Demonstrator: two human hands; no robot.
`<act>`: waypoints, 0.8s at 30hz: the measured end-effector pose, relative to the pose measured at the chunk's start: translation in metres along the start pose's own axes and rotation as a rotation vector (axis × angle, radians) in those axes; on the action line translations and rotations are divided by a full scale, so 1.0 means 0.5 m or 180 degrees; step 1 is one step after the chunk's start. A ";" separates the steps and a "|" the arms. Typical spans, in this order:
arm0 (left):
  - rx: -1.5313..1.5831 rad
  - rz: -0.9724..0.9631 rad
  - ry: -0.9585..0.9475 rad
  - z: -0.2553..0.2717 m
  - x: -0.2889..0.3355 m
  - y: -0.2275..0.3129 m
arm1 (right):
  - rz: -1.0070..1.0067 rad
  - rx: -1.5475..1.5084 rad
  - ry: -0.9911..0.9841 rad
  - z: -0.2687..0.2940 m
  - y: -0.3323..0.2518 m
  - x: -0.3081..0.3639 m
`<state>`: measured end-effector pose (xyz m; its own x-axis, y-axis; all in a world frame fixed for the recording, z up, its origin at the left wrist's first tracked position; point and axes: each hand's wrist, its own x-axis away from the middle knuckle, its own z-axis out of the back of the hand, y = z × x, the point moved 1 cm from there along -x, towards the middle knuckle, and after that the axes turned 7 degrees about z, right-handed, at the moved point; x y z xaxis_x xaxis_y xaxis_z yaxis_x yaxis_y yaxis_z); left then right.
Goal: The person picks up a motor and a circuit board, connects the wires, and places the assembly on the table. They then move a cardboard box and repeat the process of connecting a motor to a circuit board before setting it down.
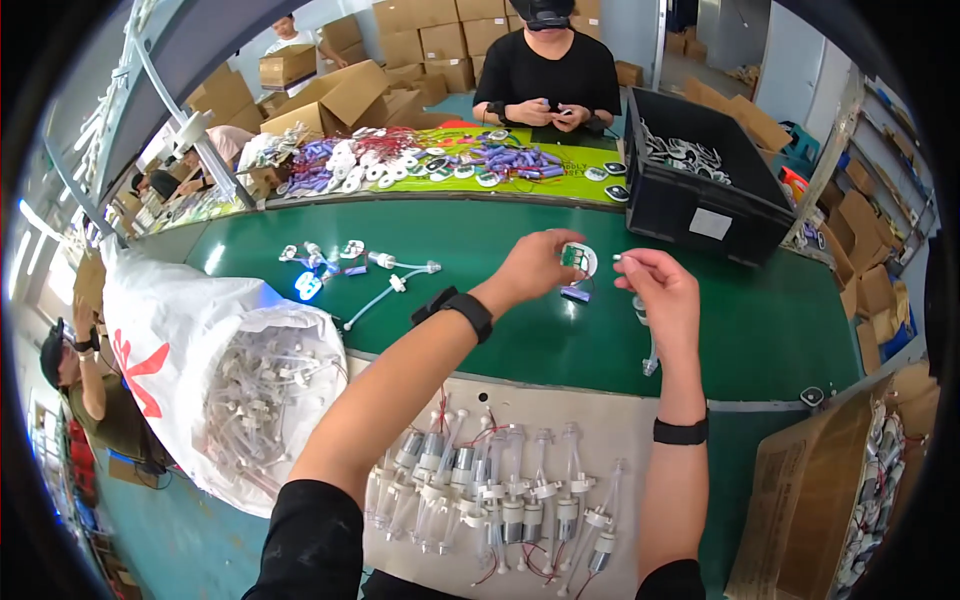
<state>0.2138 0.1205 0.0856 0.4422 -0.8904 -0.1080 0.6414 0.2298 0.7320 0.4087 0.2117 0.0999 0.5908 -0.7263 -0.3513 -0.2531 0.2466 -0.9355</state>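
Note:
Over the green table, my left hand (535,264) is closed on the edge of a round white piece with a green circuit board (578,257). A purple cylindrical battery (575,294) is just below it. To its right, my right hand (668,290) pinches a small white connector (618,257), held a little apart from the board. Partly hidden behind that hand is a small pump motor, with its clear tube end (650,364) showing below. Several similar motors with clear tubes (513,508) and red wires lie in a row on the beige mat (600,415) between my forearms.
A white sack (170,310) of tube parts lies at the left. Assembled pieces with a blue light (308,286) are on the green table (480,225). Beyond are piled batteries (520,162), a black bin (700,215) and a co-worker (548,75). A carton (800,500) stands at right.

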 end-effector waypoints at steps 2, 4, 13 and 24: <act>0.0572 0.0106 -0.0186 0.007 0.033 -0.010 | -0.0026 -0.0081 -0.0130 -0.019 0.010 0.000; 0.1267 0.0567 -0.0154 0.013 0.056 -0.016 | 0.0013 0.0025 -0.0209 -0.035 0.017 0.002; 0.2823 0.0966 -0.0489 -0.011 0.094 -0.006 | -0.0111 0.0254 -0.0305 -0.053 0.021 0.008; 0.2686 0.0855 -0.0235 -0.016 0.097 -0.013 | -0.0158 0.0497 -0.0314 -0.064 0.045 0.015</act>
<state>0.2363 0.0790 0.0702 0.4510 -0.8779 0.1610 -0.1670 0.0942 0.9814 0.3830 0.1911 0.0774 0.6738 -0.6755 -0.2995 -0.1044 0.3143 -0.9436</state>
